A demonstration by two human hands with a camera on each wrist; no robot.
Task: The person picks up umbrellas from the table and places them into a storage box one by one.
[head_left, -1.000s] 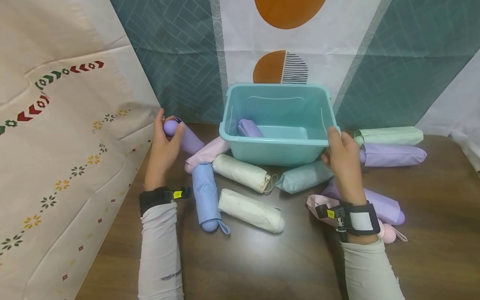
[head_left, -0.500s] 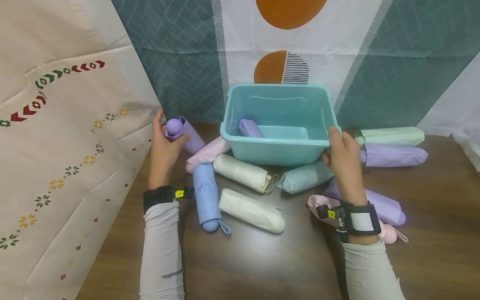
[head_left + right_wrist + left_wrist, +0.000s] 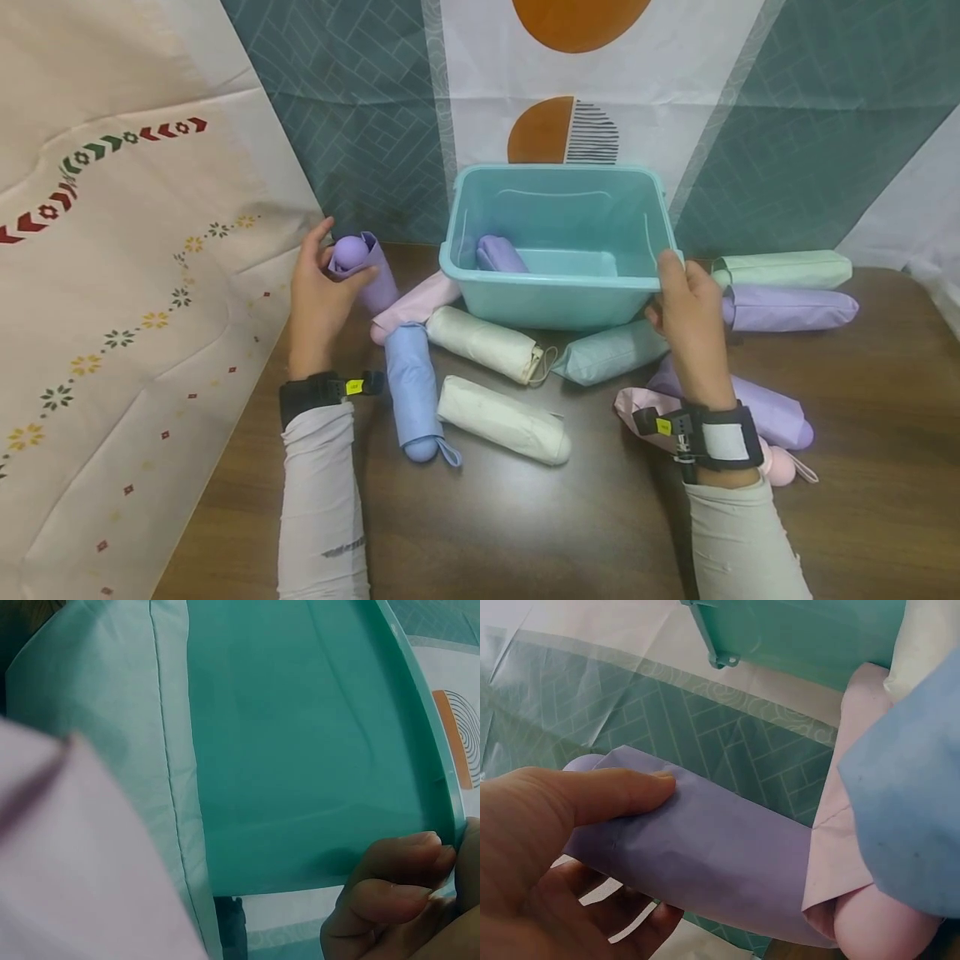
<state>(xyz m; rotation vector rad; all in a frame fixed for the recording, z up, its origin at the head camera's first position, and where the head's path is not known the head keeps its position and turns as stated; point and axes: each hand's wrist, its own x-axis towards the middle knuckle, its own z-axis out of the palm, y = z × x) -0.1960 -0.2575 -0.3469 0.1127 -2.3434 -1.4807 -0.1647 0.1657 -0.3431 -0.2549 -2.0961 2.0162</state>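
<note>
My left hand (image 3: 318,292) holds a purple folded umbrella (image 3: 380,283) near its round handle end, which points up toward the head camera. In the left wrist view the thumb lies along the purple sleeve (image 3: 712,840) with fingers beneath, and its far end meets a pink folded umbrella (image 3: 840,832). My right hand (image 3: 692,325) pinches the front right corner of a teal plastic bin (image 3: 555,304) by the rim. Inside that bin, at the left, lies another purple umbrella (image 3: 501,254). The right wrist view has thumb and curled fingers (image 3: 390,892) at the rim.
In front of the bin lie a blue umbrella (image 3: 412,387), two cream ones and a grey-green one (image 3: 611,354). A mint umbrella (image 3: 787,271) and a purple one (image 3: 795,308) lie at right. More lie under the right forearm. Patterned cloth (image 3: 375,125) hangs behind.
The purple umbrella in my left hand has turned steeper, its lower end shifting left and its round handle end now more in sight. The right hand stays on the bin's rim.
</note>
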